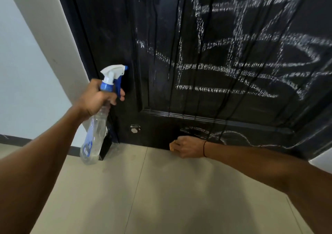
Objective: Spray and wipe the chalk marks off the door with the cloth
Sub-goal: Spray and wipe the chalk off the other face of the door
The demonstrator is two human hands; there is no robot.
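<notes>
Black door [111,27] bears illegible chalk marks [233,68]; spray bottle [97,126] label unreadable.

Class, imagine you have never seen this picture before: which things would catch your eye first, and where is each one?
First, the white chalk marks scrawled over the middle and right of the black door, crossed by dark wet drip lines. Next, the spray bottle with its white and blue head, which the left hand grips at the door's left edge. Last, the right hand holds a cloth at the door's bottom, just above the floor.
</notes>
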